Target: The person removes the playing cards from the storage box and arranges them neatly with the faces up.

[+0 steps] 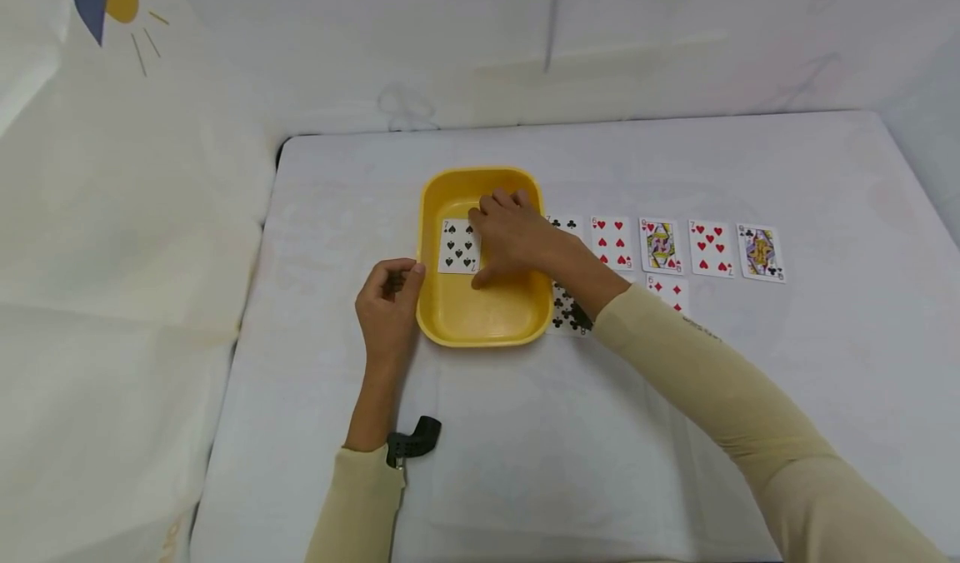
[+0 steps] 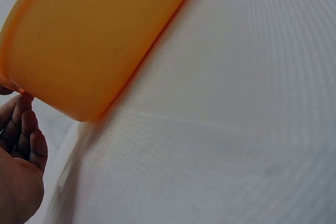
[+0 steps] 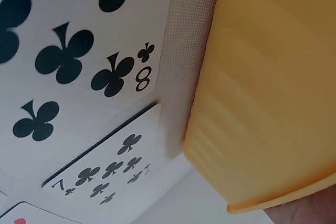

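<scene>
My left hand (image 1: 387, 306) pinches the left rim of a yellow plastic tray (image 1: 486, 336), thumb on top and fingers curled below; the left wrist view shows those fingers (image 2: 38, 142) at the edge. Inside the tray a seven of spades (image 1: 456, 248) lies face up. Over the tray's right half arches my right hand (image 1: 513, 234), with thumb and index finger apart beside that card's right edge. What lies under the palm is hidden. Only a bit of the right hand (image 3: 302, 211) shows past the tray rim in the right wrist view.
Right of the tray, a face-up row holds a seven of clubs (image 3: 105, 174), six of hearts (image 1: 611, 242), queen of hearts (image 1: 662, 246), seven of hearts (image 1: 711, 249) and queen of clubs (image 1: 761, 252). Below lie an eight of clubs (image 3: 68, 51) and six of diamonds (image 1: 667, 291), partly covered by the right arm.
</scene>
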`<state>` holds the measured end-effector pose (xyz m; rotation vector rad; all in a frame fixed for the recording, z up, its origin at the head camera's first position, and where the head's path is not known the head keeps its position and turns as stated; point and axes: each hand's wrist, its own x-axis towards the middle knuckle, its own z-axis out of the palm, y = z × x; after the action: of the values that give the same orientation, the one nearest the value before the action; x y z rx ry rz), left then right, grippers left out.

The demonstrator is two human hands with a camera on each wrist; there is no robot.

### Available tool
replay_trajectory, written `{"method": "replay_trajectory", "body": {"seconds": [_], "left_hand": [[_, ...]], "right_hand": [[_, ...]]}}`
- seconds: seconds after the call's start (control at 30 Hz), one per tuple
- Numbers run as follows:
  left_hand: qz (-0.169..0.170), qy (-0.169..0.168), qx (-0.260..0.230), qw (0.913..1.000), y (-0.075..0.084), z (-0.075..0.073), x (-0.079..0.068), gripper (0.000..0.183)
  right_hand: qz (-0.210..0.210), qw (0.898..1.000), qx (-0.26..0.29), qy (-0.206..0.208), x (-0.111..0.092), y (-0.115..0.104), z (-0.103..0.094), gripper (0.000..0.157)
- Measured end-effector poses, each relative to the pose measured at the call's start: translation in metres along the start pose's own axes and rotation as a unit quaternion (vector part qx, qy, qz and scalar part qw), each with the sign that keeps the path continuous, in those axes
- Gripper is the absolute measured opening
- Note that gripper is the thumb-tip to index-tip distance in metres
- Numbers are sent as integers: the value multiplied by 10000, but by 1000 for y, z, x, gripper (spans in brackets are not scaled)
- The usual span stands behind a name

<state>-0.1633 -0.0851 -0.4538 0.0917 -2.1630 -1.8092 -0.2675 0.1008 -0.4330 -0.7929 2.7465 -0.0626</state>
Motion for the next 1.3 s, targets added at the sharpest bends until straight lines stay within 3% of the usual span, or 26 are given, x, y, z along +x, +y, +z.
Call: {"method": "replay_trajectory", "body": {"seconds": [0.2,0.53,1.0,1.17,1.3], "left_hand": [[47,-14,16,10000,0,0,0,17],[20,-18,47,10000,-1,0,0,17],[0,17,144,9999,-2,0,0,17],[5,18,110,9999,-1,0,1,17],[-26,7,74,10000,-1,1,0,17]], "right_hand": [[23,10000,-72,39,1,0,1,78],[-29,9999,-29,157,0,0,2,75],[-37,9996,-18,277,-9,-1,-5,80],[1,9998,-64,173,-10,-1,-5,91],[-21,9998,-163,89,-8,-1,-3,91]]}}
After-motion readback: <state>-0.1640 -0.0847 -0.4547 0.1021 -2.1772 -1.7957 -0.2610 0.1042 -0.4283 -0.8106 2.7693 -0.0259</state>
